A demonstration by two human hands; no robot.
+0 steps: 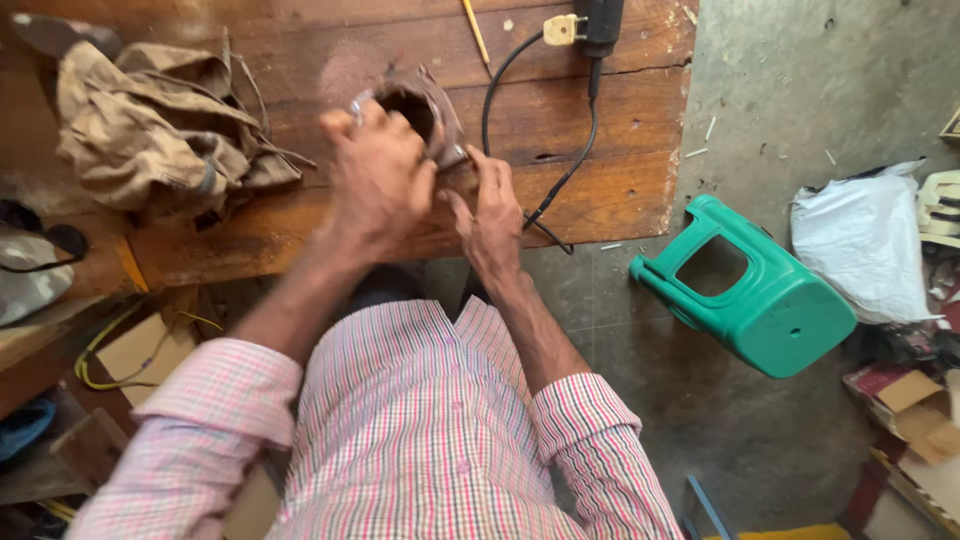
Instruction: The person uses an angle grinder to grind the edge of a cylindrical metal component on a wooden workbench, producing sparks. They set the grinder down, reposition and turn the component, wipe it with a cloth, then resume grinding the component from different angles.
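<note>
Gripping a brown leather shoe piece (425,110), both hands work at the near part of the wooden workbench (330,60). Left hand (378,175) is clenched over the piece from the left & top, fingers wrapped round its side, covering most of it. Right hand (490,215) pinches the lower right edge w/ fingertips, thumb pressed up against the leather. Piece sits just above the bench top, its dark hollow opening facing up toward the camera; can't tell if it rests on the wood or is lifted off it.

Just right of the hands a black cord (580,150) loops across the bench, running up to a black tool body (603,25) at the far edge, w/ a pale plug (560,30) beside it. A yellow pencil (476,30) lies near the far edge, above the piece.

Left of the hands, well apart, a crumpled tan cloth bundle (150,120) lies on the bench. Pink & white checked shirt sleeves (420,430) are rolled to the elbows.

On the concrete floor (780,80), right of the bench, a green plastic stool (760,290) lies tipped on its side; near it a white sack (865,245) & cardboard scraps (915,405).
</note>
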